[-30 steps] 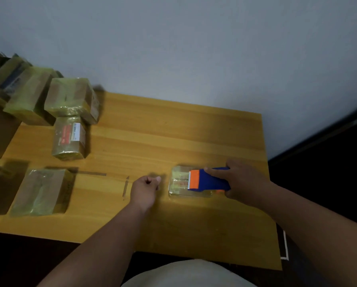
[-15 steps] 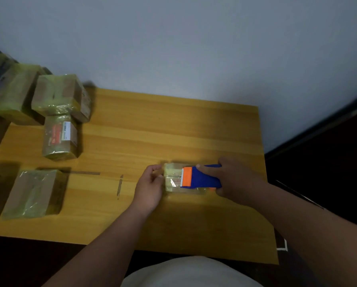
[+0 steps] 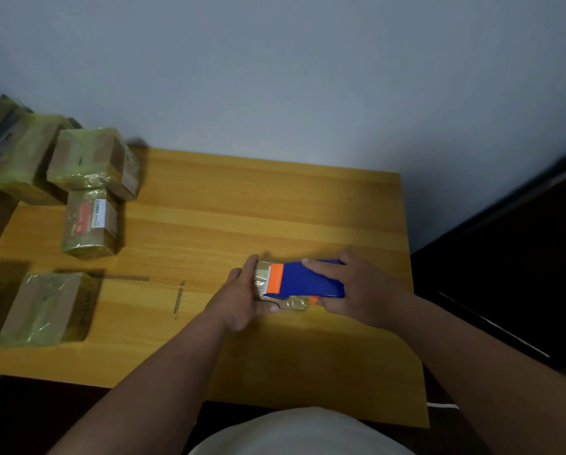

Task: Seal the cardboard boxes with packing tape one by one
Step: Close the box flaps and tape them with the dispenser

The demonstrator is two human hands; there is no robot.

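**Head view: both hands on the box**

Your right hand (image 3: 357, 290) grips the blue dispenser (image 3: 308, 280), laid on top of the small box (image 3: 263, 277). Your left hand (image 3: 242, 297) clasps the box's left end, thumb along its near edge. Well left of your grip, other taped boxes (image 3: 88, 221) sit on the table (image 3: 242, 208).

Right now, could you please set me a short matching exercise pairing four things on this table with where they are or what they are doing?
Things:
1. left hand
2. right hand
3. labelled box
4. small box

States:
A. lies under the dispenser
B. grips the blue tape dispenser
C. sits at the table's far left, untouched
D. holds the small box's left end

Pairs: 1-D, 2-B, 3-C, 4-A
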